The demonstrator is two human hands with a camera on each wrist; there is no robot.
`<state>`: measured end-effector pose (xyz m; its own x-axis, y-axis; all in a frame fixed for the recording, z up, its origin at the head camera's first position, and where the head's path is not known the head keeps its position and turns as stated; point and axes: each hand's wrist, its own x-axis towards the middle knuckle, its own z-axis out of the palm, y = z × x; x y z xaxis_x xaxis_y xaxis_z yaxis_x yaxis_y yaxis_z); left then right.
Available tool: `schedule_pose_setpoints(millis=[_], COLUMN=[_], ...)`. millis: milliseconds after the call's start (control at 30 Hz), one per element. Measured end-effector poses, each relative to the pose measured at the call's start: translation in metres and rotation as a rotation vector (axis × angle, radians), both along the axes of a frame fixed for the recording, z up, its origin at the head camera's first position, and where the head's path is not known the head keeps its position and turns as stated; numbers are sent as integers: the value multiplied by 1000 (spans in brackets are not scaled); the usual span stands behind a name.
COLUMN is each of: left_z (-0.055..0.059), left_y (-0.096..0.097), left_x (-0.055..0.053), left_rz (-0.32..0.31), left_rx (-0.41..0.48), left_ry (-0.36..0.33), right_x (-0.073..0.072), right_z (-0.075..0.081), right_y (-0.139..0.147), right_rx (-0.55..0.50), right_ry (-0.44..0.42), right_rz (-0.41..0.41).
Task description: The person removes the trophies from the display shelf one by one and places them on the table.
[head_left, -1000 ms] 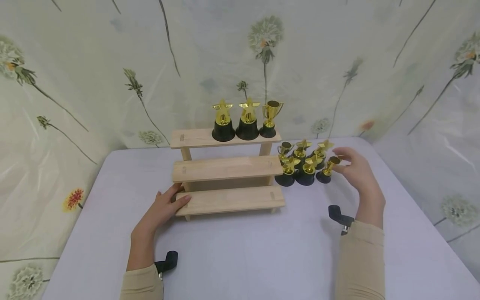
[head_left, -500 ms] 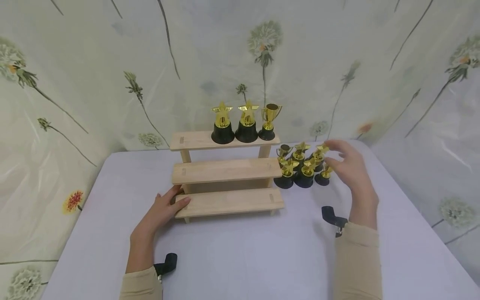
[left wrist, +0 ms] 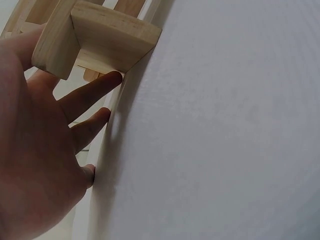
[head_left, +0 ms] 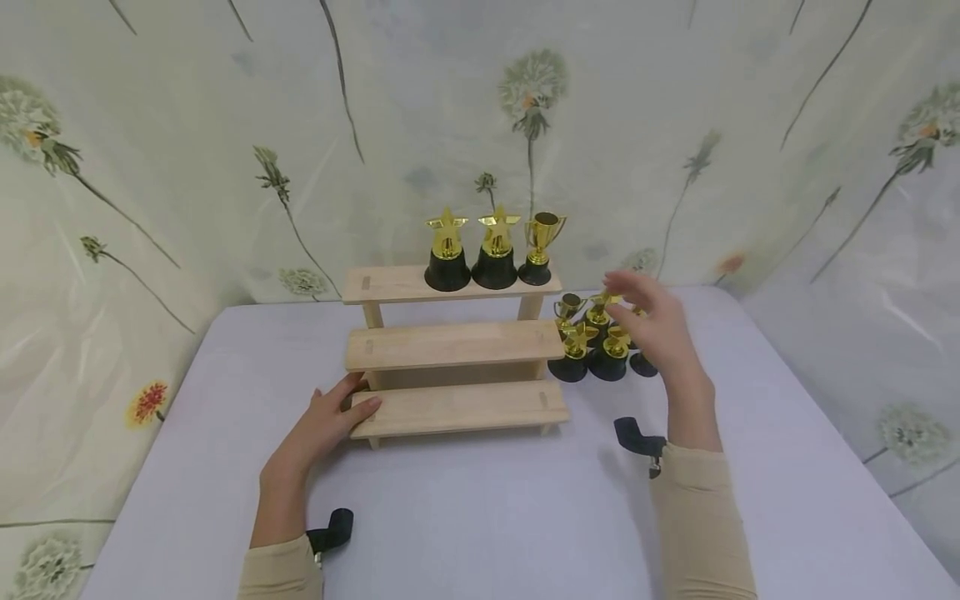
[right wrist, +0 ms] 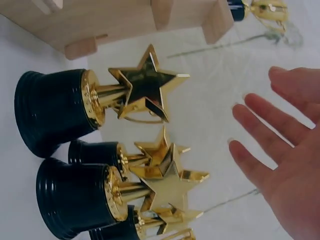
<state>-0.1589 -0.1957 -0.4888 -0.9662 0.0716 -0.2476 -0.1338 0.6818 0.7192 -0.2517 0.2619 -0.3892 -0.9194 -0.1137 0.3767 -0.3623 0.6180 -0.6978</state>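
Note:
A three-tier wooden display stand (head_left: 457, 343) stands on the white table. My left hand (head_left: 318, 425) holds the left end of its lowest tier, thumb on top; in the left wrist view, other fingers (left wrist: 95, 92) spread near the cloth. Above a cluster of gold trophies with black bases hovers my right hand (head_left: 663, 333), fingers apart and holding nothing. Two star trophies, the left (head_left: 573, 354) and the right (head_left: 610, 358), stand in front; a cup trophy (head_left: 568, 308) is behind them. My right hand partly hides the others. In the right wrist view, a star trophy (right wrist: 60, 107) is nearest the stand.
On the top tier stand two star trophies, one left (head_left: 447, 258) and one right (head_left: 495, 258), beside a cup trophy (head_left: 540, 246). A flower-patterned sheet (head_left: 420, 108) hangs behind the table. White cloth (head_left: 480, 508) covers the tabletop.
My right hand has moved left, away from the cup trophy at the cluster's right end, to above the star trophies. The left hand stays on the stand.

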Motion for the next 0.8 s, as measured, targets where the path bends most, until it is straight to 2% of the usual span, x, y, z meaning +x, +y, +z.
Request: schedule_pose_setpoints(millis=[467, 800], left_z=[-1, -1], left_y=[0, 1], left_x=[0, 1], left_rz=[12, 11], left_rx=[3, 9], left_ry=[11, 21], right_x=[-17, -28], right_z=[12, 23], right_y=[-26, -40], right_rx=[-63, -97], right_ry=[49, 34], right_rz=[100, 132])
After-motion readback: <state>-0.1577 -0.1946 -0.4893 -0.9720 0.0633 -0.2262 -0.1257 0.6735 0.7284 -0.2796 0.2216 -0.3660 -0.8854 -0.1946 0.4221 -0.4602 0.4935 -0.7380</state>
